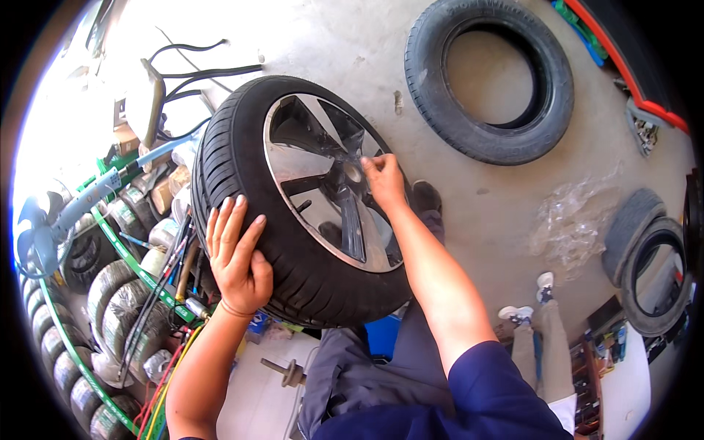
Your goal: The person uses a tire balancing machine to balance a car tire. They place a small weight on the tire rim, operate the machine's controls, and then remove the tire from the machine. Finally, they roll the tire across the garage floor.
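A car wheel stands tilted in front of me, its black tyre [220, 158] mounted on a silver-and-black alloy rim [304, 167]. My left hand [238, 257] lies against the tread on the near left side, with its fingers stretched out. Over the rim's centre, next to the round hub opening [353, 172], is my right hand [384, 183]. Its thumb and fingers are pinched together; whatever they hold, if anything, is too small to make out. Part of the rim's right side is hidden behind my right forearm.
A loose tyre [422, 95] lies on the floor ahead, and more tyres [634, 220] lie at the right near crumpled clear plastic [572, 227]. Wrapped tyres [114, 293], hoses and a blue fan [38, 227] crowd the left. Another person's legs [551, 345] show at lower right.
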`<move>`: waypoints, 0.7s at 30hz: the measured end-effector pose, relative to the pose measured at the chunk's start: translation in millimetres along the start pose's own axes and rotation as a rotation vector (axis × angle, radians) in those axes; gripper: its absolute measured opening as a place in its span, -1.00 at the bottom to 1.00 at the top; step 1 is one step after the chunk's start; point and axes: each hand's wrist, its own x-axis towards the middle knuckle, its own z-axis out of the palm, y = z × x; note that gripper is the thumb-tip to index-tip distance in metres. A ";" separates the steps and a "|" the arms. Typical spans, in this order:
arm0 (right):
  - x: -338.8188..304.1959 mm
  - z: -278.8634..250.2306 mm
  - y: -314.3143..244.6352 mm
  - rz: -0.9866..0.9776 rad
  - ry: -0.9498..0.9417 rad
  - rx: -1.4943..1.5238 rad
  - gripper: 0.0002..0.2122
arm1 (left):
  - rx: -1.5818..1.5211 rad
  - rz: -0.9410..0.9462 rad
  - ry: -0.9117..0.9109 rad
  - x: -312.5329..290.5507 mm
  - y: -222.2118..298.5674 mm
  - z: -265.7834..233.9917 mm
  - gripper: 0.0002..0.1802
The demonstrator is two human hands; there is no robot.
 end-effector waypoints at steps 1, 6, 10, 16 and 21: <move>1.7 9.3 4.6 -0.097 -0.027 -0.179 -0.62 | -0.013 0.004 -0.001 2.2 -5.1 -0.8 -0.56; 0.5 33.8 22.3 -0.139 -0.148 -0.004 -0.67 | -0.032 0.014 -0.028 18.2 -33.2 -4.9 -0.54; -5.1 41.0 27.6 -0.174 -0.168 0.033 -0.76 | -0.022 0.055 -0.038 20.0 -51.3 -10.5 -0.55; -5.0 35.9 16.1 -0.250 -0.207 -0.008 -0.83 | -0.034 0.084 -0.036 10.5 -68.9 -12.8 -0.54; -0.5 30.9 16.8 -0.325 -0.332 -0.088 -0.82 | -0.018 0.071 -0.043 -11.3 -80.0 -13.8 -0.54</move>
